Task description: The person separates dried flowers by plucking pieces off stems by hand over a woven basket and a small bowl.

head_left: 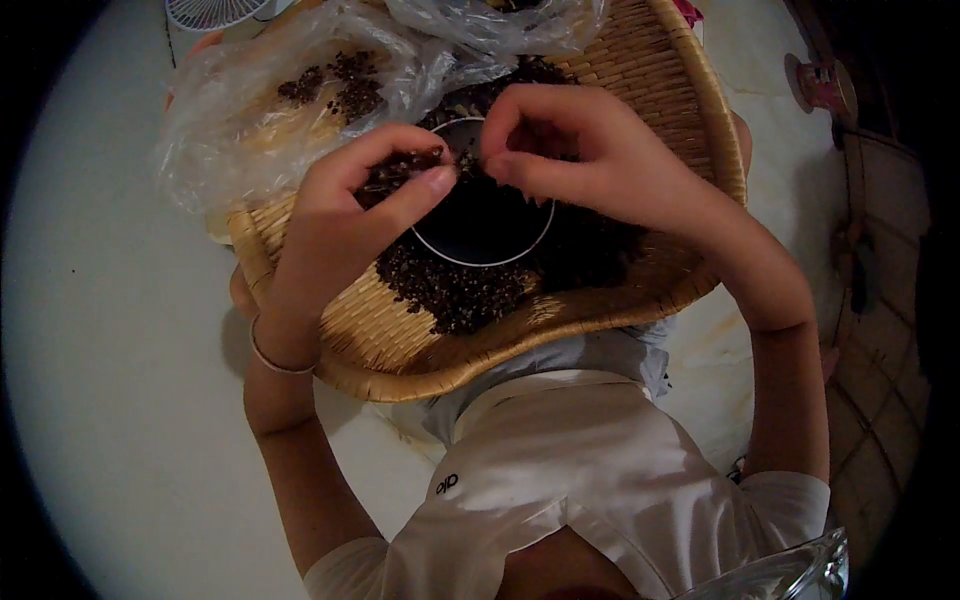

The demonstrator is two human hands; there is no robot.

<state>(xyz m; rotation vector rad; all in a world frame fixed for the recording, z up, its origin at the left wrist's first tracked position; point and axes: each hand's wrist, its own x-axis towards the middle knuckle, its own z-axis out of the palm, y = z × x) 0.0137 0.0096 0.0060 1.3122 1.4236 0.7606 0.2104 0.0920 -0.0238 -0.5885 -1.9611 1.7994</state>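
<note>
My left hand (375, 195) is closed around a small clump of dark dried plant pieces (392, 176), its thumb and forefinger pinched near the tips. Facing it, my right hand (560, 150) has thumb and forefinger pressed together; whatever they hold is too small to make out. Both hands are above a dark round bowl (480, 225) with a thin white rim. The bowl rests in a woven basket tray (370, 325), among a heap of dark crumbly plant pieces (460, 295).
A clear plastic bag (230, 130) with dark clumps lies over the tray's upper left. A white fan (212, 10) is at the top left edge. A reddish spool-like object (825, 87) sits at the upper right.
</note>
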